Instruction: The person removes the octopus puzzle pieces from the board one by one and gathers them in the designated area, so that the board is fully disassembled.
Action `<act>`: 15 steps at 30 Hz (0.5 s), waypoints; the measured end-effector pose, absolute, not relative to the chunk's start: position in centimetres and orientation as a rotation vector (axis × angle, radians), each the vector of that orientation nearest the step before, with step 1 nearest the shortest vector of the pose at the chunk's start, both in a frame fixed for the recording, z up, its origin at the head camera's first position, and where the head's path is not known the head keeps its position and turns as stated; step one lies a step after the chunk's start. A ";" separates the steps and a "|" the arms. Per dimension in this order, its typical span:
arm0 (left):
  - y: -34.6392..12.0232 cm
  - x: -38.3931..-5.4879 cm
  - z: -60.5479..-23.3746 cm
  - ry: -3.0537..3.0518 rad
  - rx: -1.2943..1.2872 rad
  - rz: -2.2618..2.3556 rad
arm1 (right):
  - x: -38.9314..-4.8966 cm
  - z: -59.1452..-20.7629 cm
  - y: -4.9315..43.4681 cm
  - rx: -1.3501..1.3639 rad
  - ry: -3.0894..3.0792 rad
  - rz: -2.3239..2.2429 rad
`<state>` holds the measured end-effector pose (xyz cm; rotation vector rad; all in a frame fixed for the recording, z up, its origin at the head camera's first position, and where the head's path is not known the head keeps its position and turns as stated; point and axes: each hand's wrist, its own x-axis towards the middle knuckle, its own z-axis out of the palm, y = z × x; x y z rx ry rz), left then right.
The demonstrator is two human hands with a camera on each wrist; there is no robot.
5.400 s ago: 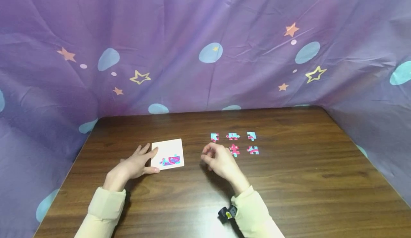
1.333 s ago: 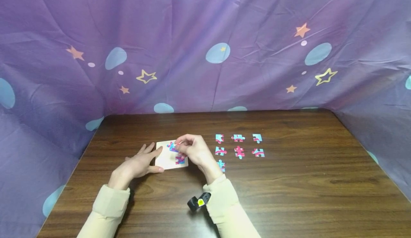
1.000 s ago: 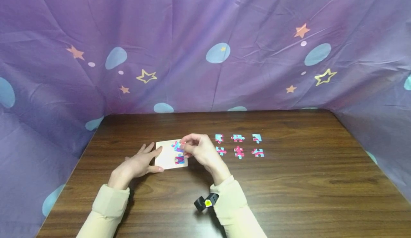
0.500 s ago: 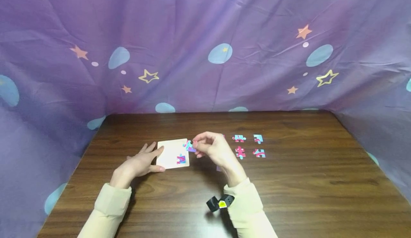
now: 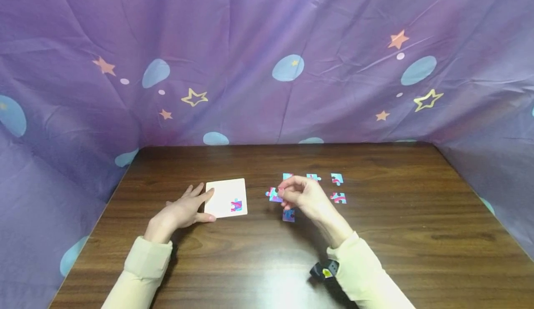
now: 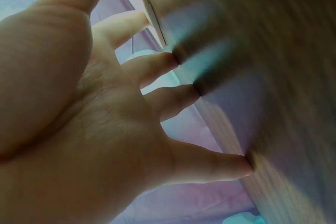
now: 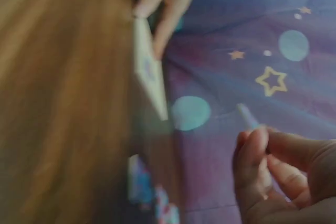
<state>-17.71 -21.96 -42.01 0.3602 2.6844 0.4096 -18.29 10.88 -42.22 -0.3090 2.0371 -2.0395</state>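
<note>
My left hand (image 5: 183,211) rests at the left side of a white square puzzle board (image 5: 219,191), fingers spread, thumb and index finger touching its edge. In the left wrist view, the other fingertips (image 6: 195,88) meet the wooden tabletop. One pink, blue and purple jigsaw piece (image 5: 236,205) lies in the board's near right corner. To the right of the board, my right hand (image 5: 310,200) pinches another jigsaw piece (image 5: 274,194) between thumb and fingers. In the right wrist view that piece (image 7: 247,115) shows nearly edge-on above the fingertips.
Loose jigsaw pieces lie around and partly behind my right hand: one at the near side (image 5: 289,215), others at the far right (image 5: 337,178) and right (image 5: 339,198). The wooden table (image 5: 396,235) ends at a purple patterned cloth (image 5: 267,105).
My right hand has lifted the jigsaw piece off the board and carried it right, over the loose pieces. One piece stays on the board. My left hand has kept its place at the edge.
</note>
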 end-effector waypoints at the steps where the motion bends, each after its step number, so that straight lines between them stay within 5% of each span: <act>1: -22.0 -17.7 -42.0 2.683 0.360 0.409 | -18.2 -42.4 11.3 -0.313 2.033 -2.027; 15: -21.9 -17.7 -42.0 2.682 0.355 0.385 | -17.4 -44.8 17.1 -0.289 1.977 -1.923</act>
